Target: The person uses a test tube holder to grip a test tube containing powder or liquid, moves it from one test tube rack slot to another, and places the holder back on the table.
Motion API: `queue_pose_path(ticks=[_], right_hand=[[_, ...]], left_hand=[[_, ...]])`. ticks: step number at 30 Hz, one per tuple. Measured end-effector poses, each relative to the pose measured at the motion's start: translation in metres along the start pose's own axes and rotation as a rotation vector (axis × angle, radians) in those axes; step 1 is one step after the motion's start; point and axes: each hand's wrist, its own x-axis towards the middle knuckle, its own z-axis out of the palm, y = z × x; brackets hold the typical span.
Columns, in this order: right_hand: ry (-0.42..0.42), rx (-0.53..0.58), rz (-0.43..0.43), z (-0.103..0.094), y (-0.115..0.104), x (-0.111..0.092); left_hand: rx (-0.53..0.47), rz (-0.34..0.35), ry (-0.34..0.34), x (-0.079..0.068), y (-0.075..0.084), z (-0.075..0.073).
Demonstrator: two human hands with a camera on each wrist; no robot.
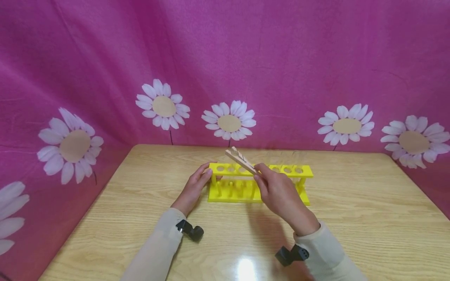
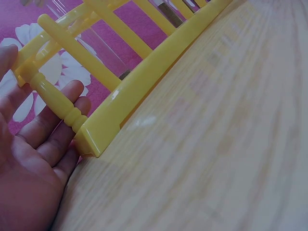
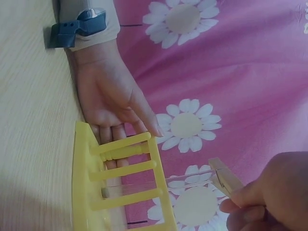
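A yellow test tube rack (image 1: 306, 171) stands upright on the table. My left hand (image 1: 192, 188) grips its left end, the thumb at the top bar and the fingers behind the end post (image 2: 54, 98). In my right hand (image 1: 285, 196) is a wooden test tube holder (image 1: 241, 160), pinched between thumb and fingers above the rack. In the right wrist view, the holder's tip (image 3: 222, 177) is around the upper part of a clear test tube (image 3: 191, 180). That tube's lower part is within the rack. Faint clear tubes (image 1: 299, 157) rise from the rack's right side.
The rack stands on a light wooden table (image 1: 140, 234). Behind and to the sides hangs a pink cloth (image 1: 281, 58) with white daisies. Each sleeve bears a small black wrist camera, such as the left one (image 1: 191, 231).
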Motion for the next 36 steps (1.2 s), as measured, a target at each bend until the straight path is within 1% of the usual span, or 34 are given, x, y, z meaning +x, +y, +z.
queue_pose_path(ticks=[8,17,25,32,36], right_hand=[[0.044,0.025,-0.018,-0.003,0.0,-0.002],[0.047,0.036,-0.015,-0.007,-0.003,-0.003],[0.051,0.044,0.011,-0.009,-0.003,-0.003],[0.069,0.032,-0.009,-0.012,-0.002,-0.003],[0.089,0.01,-0.026,-0.014,-0.001,-0.003]], left_hand=[[-0.007,-0.001,0.006,0.0,-0.001,0.0],[-0.01,-0.003,-0.006,0.0,-0.002,-0.001],[0.001,-0.001,-0.01,0.0,-0.002,-0.001],[-0.009,0.008,-0.01,0.0,-0.002,-0.001],[-0.014,-0.003,-0.007,0.0,-0.002,-0.001]])
